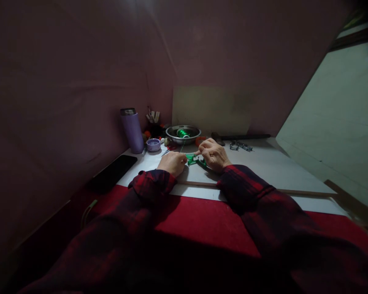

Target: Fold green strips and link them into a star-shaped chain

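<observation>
Near the worktop's (263,167) front edge, pinching a green piece (191,159) between closely curled fingers of left hand (173,163) and right hand (214,155), with thread (183,146) leading to the spool (182,133), apparently part-worked, not yet complete.

Dull pinkish wall covering (64,81) rose on the left and ran across the far side, creased in places. A pale, plain panel (211,106) stood upright against its far part. Below lay a white surface (294,171), with red cloth (199,216) along its near side. To the right stretched a pale greenish expanse (331,106), crossed high up by a dark band (355,38). Light was dim, with a faint glare (138,6) at the top and deep shadow near.
</observation>
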Available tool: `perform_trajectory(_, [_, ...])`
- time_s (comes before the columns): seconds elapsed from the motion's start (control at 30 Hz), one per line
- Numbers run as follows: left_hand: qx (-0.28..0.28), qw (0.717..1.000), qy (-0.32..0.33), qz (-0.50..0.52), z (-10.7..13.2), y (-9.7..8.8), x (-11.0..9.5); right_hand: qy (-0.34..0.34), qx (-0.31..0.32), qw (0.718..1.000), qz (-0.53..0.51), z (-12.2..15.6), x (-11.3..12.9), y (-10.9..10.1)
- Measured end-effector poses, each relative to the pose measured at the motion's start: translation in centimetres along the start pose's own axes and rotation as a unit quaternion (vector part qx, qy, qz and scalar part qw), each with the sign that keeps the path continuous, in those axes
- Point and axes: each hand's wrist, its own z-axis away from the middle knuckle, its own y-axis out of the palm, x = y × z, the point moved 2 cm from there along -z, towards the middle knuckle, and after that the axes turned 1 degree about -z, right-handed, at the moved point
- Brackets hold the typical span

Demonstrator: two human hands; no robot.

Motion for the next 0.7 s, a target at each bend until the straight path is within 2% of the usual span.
perform_trajectory(0.37, [0.011, 1.000, 0.015, -0.011, 0.1, 0.2, -0.1, 0.005, 0.000, 1.000, -0.005, 0.0, 0.1, -0.1])
perform_trajectory(0.5, [0.006, 0.997, 0.047, -0.060, 0.1, 0.6, -0.3, 0.004, -0.002, 1.000, -0.003, 0.0, 0.0, 0.0])
perform_trajectory(0.7, [0.034, 0.989, 0.086, -0.119, 0.0, 0.6, -1.3, -0.006, -0.008, 1.000, 0.000, 0.0, 0.0, 0.1])
